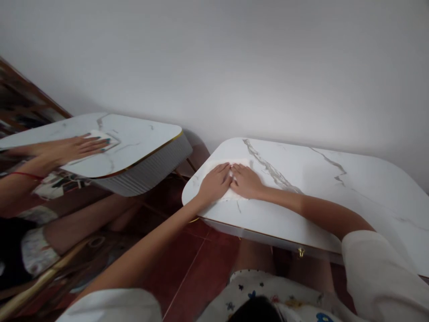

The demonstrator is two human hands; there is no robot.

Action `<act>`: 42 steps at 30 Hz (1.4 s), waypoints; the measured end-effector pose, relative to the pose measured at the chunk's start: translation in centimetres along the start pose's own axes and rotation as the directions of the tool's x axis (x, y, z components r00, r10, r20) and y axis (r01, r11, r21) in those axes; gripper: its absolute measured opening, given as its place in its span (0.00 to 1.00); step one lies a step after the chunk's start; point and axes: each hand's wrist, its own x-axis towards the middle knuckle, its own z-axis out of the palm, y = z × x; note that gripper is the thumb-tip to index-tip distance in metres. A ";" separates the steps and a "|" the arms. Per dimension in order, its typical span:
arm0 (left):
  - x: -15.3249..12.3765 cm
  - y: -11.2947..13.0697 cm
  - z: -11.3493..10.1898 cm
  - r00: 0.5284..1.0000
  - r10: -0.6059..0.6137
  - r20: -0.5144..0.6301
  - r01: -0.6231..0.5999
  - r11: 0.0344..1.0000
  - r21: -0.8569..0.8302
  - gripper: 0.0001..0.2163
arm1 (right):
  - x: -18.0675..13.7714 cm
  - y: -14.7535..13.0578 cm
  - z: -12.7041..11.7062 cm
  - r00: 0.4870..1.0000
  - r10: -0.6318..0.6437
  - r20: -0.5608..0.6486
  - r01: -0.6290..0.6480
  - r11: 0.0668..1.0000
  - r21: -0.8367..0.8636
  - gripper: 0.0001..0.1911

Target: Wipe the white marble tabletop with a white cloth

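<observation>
My left hand (216, 182) and my right hand (246, 180) lie flat, side by side, with their fingertips meeting. Both press on a thin white sheet, a tissue or cloth (231, 195), though which of the two I cannot tell. Beneath it is the left part of a white marble-patterned table (321, 179) with rounded corners. Grey veins run across the tabletop to the right of my hands. A small gold knob (300, 252) sits on the table's front.
At left stands a second marble-patterned table (140, 134) with a gold edge and ribbed side. Another person's hand (78, 147) rests on a white sheet there. A wooden chair (50, 275) is at lower left. Red tiled floor (191, 259) shows between; a pale wall (234, 67) stands behind.
</observation>
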 end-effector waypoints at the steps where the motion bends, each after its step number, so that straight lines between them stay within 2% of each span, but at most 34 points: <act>1: 1.3 -0.3 0.6 1.000 0.013 -0.013 -0.014 1.000 -0.027 0.22 | 0.6 1.0 0.0 1.000 0.017 -0.011 -0.018 1.000 -0.008 0.29; 6: 8.4 -3.5 3.6 0.997 0.017 -0.077 -0.024 0.995 -0.099 0.20 | 5.1 5.8 0.5 0.996 0.072 -0.054 -0.077 0.992 -0.098 0.28; 12: 16.2 -6.5 6.1 0.998 0.054 -0.029 -0.055 0.998 -0.029 0.21 | 10.8 10.4 0.6 0.988 0.136 -0.078 -0.148 0.973 -0.176 0.26; 17: 21.2 -5.4 7.9 0.994 0.110 -0.005 -0.110 0.994 0.001 0.18 | 12.1 14.1 -0.6 0.972 0.202 -0.121 -0.225 0.950 -0.217 0.25; 21: 22.3 -2.9 8.6 0.980 0.197 0.025 -0.197 0.980 0.000 0.19 | 9.9 15.3 -1.6 0.948 0.273 -0.161 -0.306 0.923 -0.234 0.25; 25: 19.8 -0.9 8.1 0.951 0.304 0.046 -0.304 0.953 -0.021 0.22 | 6.1 13.5 -1.8 0.932 0.319 -0.170 -0.354 0.901 -0.251 0.27; 31: 12.8 -0.8 5.9 0.925 0.375 0.058 -0.368 0.925 -0.096 0.24 | 1.5 7.2 -1.0 0.934 0.314 -0.168 -0.347 0.909 -0.229 0.29; 37: 3.8 -1.1 1.9 0.960 0.275 0.060 -0.268 0.959 -0.094 0.25 | -1.7 -0.2 -0.2 0.963 0.240 -0.125 -0.257 0.954 -0.155 0.30; 40: -0.5 0.5 0.2 0.977 0.204 0.068 -0.198 0.977 -0.078 0.25 | -4.4 -2.7 -0.7 0.981 0.177 -0.082 -0.187 0.974 -0.127 0.30; 42: -2.6 2.3 -0.3 0.982 0.173 0.076 -0.168 0.983 -0.069 0.25 | -6.5 -3.4 -1.2 0.988 0.148 -0.052 -0.153 0.982 -0.112 0.30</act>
